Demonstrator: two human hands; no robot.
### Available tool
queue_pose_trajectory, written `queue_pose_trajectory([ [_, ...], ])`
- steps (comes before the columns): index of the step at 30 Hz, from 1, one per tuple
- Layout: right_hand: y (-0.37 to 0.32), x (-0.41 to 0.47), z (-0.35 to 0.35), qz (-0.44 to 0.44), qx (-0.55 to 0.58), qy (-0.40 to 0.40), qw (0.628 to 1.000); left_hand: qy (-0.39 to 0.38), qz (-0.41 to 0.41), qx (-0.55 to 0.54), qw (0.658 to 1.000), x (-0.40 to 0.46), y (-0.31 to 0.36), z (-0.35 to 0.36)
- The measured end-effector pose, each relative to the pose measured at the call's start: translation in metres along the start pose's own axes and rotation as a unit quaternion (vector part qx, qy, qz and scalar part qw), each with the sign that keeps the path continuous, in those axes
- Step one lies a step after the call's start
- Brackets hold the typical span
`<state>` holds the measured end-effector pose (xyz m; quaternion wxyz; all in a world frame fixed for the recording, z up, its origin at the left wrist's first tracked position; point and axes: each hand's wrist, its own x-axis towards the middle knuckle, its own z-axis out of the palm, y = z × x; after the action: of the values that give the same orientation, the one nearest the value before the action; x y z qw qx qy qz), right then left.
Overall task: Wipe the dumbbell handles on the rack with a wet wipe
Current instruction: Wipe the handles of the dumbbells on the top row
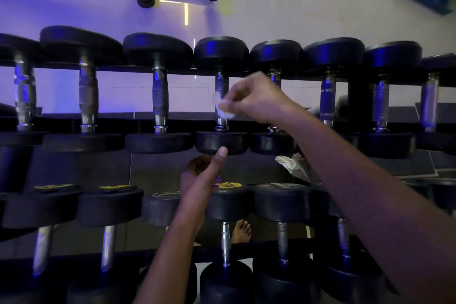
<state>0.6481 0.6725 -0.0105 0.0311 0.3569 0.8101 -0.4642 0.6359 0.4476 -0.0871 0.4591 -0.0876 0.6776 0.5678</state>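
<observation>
The right hand (254, 99), arm outstretched, pinches a wipe (222, 108) against a dumbbell handle (221, 86); the left hand (201, 175) grasps that dumbbell's near head (220, 142), thumb up.

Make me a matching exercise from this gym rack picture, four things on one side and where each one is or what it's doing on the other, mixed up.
Column one:
1. right hand
2. left hand
3. wet wipe
4. crumpled wrapper

Column two:
A. thumb against the near head of an upper-row dumbbell
B. pinches the wipe at a chrome handle
C. lies under the right forearm, between the two rows
D. white, pressed on the handle

Pairs: 1-B, 2-A, 3-D, 4-C
</observation>
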Motion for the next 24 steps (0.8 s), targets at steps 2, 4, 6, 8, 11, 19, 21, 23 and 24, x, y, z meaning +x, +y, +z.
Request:
queue_pose_trajectory([
  [2, -0.016, 0.011, -0.003, -0.105, -0.087, 0.136, 0.981, -0.004, -0.003, -0.002, 1.0, -0.001, 0.001, 0.0],
  [4, -0.024, 0.026, 0.002, -0.196, -0.225, 0.205, 0.932, -0.008, 0.0, -0.003, 1.0, -0.002, 0.0, 0.0],
  [6, -0.021, 0.04, 0.01, -0.248, -0.372, 0.189, 0.874, -0.011, 0.002, -0.003, 1.0, -0.004, 0.0, 0.0],
  [8, -0.018, 0.047, 0.011, -0.263, -0.457, 0.16, 0.834, -0.015, 0.001, -0.006, 1.0, -0.004, -0.001, 0.0],
  [11, -0.025, 0.047, 0.003, -0.253, -0.501, 0.116, 0.819, -0.017, 0.0, -0.008, 1.0, -0.004, -0.002, -0.001],
  [19, -0.055, 0.052, -0.007, -0.209, -0.543, -0.033, 0.813, -0.012, 0.005, -0.02, 1.0, 0.002, -0.006, -0.004],
  [21, -0.061, 0.049, -0.003, -0.197, -0.549, -0.081, 0.808, -0.011, -0.001, -0.023, 1.0, 0.002, -0.008, -0.004],
  [23, -0.063, 0.046, 0.006, -0.183, -0.556, -0.138, 0.799, -0.009, -0.003, -0.033, 0.999, 0.002, -0.009, -0.003],
  [24, -0.064, 0.044, 0.01, -0.181, -0.555, -0.161, 0.796, -0.008, -0.004, -0.037, 0.999, 0.002, -0.009, -0.002],
])
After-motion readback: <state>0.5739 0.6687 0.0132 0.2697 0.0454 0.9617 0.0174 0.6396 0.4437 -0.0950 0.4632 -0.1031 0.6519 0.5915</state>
